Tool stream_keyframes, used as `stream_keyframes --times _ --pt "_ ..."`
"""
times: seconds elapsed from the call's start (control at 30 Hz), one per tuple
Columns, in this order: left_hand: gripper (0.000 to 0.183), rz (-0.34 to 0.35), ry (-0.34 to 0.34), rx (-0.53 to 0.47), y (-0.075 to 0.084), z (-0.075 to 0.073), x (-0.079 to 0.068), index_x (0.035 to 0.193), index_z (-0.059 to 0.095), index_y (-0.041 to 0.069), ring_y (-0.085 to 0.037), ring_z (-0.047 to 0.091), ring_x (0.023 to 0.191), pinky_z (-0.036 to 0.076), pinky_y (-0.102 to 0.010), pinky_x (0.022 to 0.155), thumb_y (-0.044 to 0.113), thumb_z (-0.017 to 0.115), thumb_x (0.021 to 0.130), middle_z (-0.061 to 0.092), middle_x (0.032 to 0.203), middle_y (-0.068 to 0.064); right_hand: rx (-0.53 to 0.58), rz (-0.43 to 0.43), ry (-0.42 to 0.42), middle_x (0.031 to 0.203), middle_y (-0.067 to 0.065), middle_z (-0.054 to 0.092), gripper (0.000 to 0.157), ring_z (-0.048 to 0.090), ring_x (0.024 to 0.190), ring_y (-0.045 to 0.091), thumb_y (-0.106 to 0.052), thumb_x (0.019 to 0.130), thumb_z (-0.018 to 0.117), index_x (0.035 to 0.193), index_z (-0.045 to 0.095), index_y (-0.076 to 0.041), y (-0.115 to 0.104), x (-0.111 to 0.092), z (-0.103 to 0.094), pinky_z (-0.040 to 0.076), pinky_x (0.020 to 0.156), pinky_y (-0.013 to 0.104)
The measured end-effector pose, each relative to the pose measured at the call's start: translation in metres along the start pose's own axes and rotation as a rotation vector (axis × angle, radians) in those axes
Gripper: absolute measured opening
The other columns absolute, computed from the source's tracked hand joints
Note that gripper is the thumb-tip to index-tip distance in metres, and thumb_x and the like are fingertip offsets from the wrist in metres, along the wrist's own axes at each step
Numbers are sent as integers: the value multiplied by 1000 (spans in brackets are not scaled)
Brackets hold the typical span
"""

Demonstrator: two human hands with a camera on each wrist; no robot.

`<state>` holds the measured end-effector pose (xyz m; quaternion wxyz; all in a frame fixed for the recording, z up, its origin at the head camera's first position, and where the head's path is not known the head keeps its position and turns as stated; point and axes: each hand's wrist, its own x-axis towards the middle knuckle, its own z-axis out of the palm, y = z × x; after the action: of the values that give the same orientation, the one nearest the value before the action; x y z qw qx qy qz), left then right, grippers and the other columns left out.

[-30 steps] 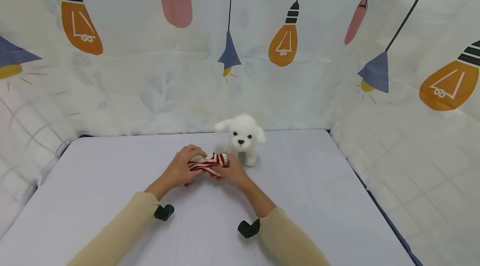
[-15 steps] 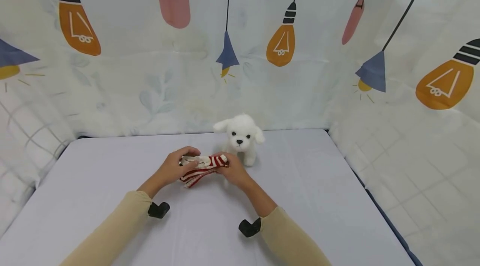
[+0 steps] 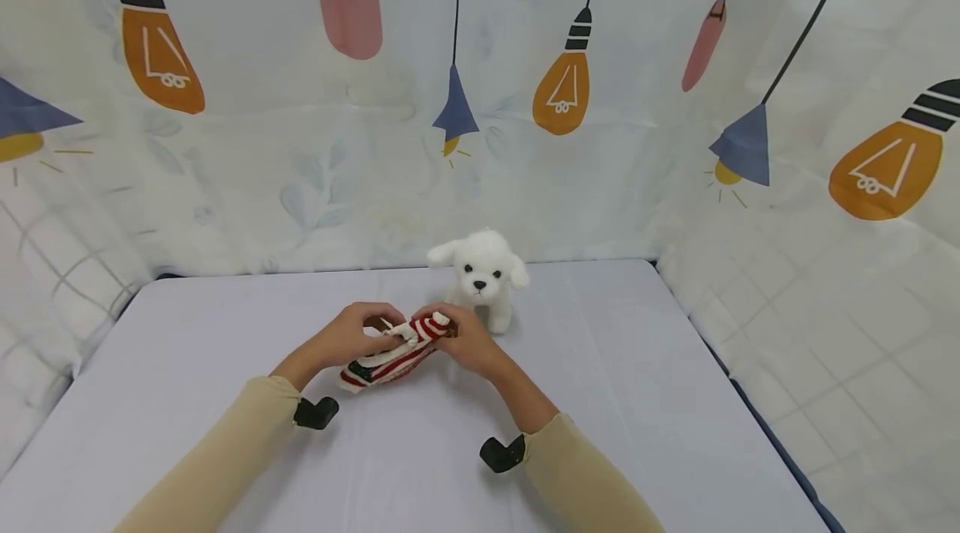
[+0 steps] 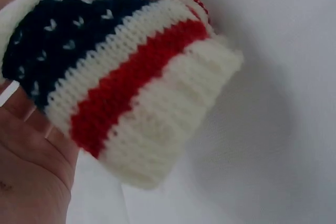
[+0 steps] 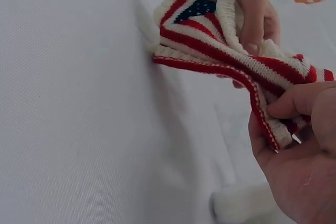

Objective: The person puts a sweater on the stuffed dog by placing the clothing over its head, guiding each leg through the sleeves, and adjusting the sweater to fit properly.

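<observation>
A small knitted sweater (image 3: pixel 393 362) with red and white stripes hangs between my two hands, just above the table. Its navy patch with white flecks and a cream ribbed edge fill much of the left wrist view. My left hand (image 3: pixel 348 341) grips the sweater's upper edge, thumb on the near side. On the other end, my right hand (image 3: pixel 471 343) pinches the striped knit between thumb and fingers, as the right wrist view also shows. Folds hide some of the left fingertips. A white plush dog (image 3: pixel 483 266) stands upright right behind my right hand.
A white cloth covers the table (image 3: pixel 420 466). Behind it hangs a pale curtain (image 3: pixel 375 183) printed with lamps and bulbs, and more curtain closes both sides. Black wrist devices (image 3: pixel 316 413) stick out under both sleeves.
My left hand has moved left and a little nearer, spreading the bunched sweater so that its navy patch shows. My right hand stays almost in place. The plush dog has not moved.
</observation>
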<state>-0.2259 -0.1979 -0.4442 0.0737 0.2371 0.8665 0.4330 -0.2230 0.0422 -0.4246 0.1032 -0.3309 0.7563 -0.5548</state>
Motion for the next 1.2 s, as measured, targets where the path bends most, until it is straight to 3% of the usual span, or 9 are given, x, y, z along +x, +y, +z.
stream_keyframes --times 0.2,0.33,0.43,0.57,0.67,0.83,0.97,1.2 --pt "30 -37 -114 41 -2 6 1 118 65 13 -19 62 106 50 -39 91 24 66 90 68 113 -2 68 9 -35 123 15 62 51 55 105 11 21 79 48 122 60 -4 23 3 3 48 85 19" --pt "27 -42 -199 51 -3 11 2 115 65 13 -11 59 92 50 -28 80 22 65 90 67 104 1 115 16 -60 124 11 62 54 56 110 12 20 79 47 122 60 -9 34 4 4 48 90 21" --pt "21 -21 -213 68 -6 13 2 109 66 12 -7 56 81 48 -24 74 19 65 90 66 96 2 122 21 -70 125 10 61 54 56 113 12 18 79 47 124 59 -10 37 3 4 47 93 23" --pt "14 -3 -162 90 -2 11 2 103 68 14 -7 56 79 48 -25 74 16 64 90 66 92 3 134 62 -97 129 11 58 51 55 112 7 12 82 57 130 55 -8 34 1 1 47 93 21" --pt "15 -9 -91 135 3 8 3 101 68 14 -8 58 82 49 -27 76 11 64 86 68 92 3 121 111 -131 131 7 57 53 55 113 6 -7 85 69 135 52 -15 31 -1 -1 48 93 22" --pt "22 -1 18 251 15 7 6 99 69 15 -9 59 81 49 -30 74 6 64 80 69 92 3 92 193 -155 134 2 56 45 53 119 11 -34 94 60 136 51 -23 35 -1 -5 47 94 29" --pt "27 -5 67 315 27 8 8 100 69 18 -10 58 80 48 -29 71 5 64 76 69 93 3 149 238 -143 131 3 58 38 55 114 11 -36 99 51 132 54 -20 34 0 -8 47 94 29" --pt "37 3 129 365 39 11 11 103 67 16 -13 60 83 49 -33 72 1 63 70 70 98 0 355 253 -173 127 14 62 44 64 102 11 -22 92 62 133 48 -10 33 -2 -10 51 87 27"
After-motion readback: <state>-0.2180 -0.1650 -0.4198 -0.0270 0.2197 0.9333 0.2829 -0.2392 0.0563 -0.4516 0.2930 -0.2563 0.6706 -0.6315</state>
